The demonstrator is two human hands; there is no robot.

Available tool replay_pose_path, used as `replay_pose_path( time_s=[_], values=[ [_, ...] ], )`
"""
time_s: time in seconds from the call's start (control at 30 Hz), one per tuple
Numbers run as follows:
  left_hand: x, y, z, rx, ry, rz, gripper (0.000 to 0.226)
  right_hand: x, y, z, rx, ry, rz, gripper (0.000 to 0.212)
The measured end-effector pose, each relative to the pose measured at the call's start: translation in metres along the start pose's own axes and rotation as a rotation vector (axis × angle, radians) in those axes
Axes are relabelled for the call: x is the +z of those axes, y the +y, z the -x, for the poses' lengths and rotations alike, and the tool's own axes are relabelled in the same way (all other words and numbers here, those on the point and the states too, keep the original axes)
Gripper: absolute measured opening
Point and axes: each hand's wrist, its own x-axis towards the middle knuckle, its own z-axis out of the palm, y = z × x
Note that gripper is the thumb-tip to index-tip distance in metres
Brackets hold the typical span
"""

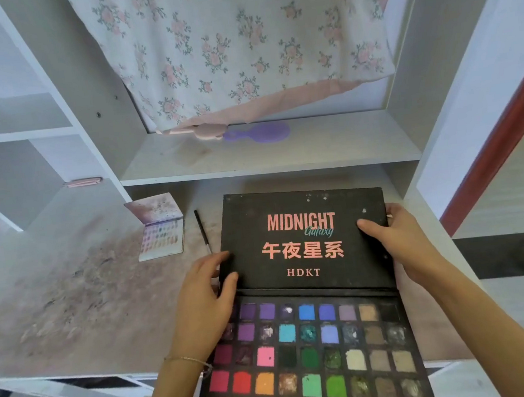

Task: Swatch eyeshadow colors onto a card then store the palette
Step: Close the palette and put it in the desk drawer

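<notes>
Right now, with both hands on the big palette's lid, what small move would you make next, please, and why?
Probably fold the lid fully back: left hand and right hand grip its edges, and it stands over the top pans.

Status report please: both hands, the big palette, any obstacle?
Left hand and right hand grip lid edges. Midnight Galaxy palette open. Brush and small palette lie left, apart.

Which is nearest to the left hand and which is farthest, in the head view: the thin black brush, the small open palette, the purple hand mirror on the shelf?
From the left hand:
1. Thin black brush, on the desk just behind the fingers.
2. Small open palette, further left on the desk.
3. Purple hand mirror, up on the shelf behind, under the floral cloth.
</notes>
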Motion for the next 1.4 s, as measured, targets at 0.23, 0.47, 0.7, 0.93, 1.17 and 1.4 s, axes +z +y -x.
replay_pose_path(
  time_s=[0.23,0.47,0.7,0.93,1.17,1.4],
  values=[
    [-0.005,0.017,-0.028,-0.101,0.015,0.300,0.072,0.004,-0.007,0.008,-0.250,0.006,0.045,0.029],
    [-0.010,0.035,-0.062,-0.104,0.106,0.400,0.061,0.009,-0.033,-0.003,-0.419,0.158,0.079,0.025],
    [-0.024,0.026,-0.026,-0.099,0.233,0.508,0.022,-0.008,-0.021,0.025,-0.558,0.087,0.135,0.014],
    [-0.033,0.002,0.028,-0.110,0.069,0.411,0.029,-0.030,0.008,0.070,-0.644,-0.201,0.418,0.028],
    [-0.022,-0.013,0.053,0.036,0.004,-0.026,0.027,-0.025,0.026,0.078,-0.591,-0.408,0.823,0.042],
    [-0.010,-0.009,0.051,-0.030,0.027,-0.169,0.032,-0.010,0.035,0.070,-0.575,-0.389,0.848,0.051]
  ],
)
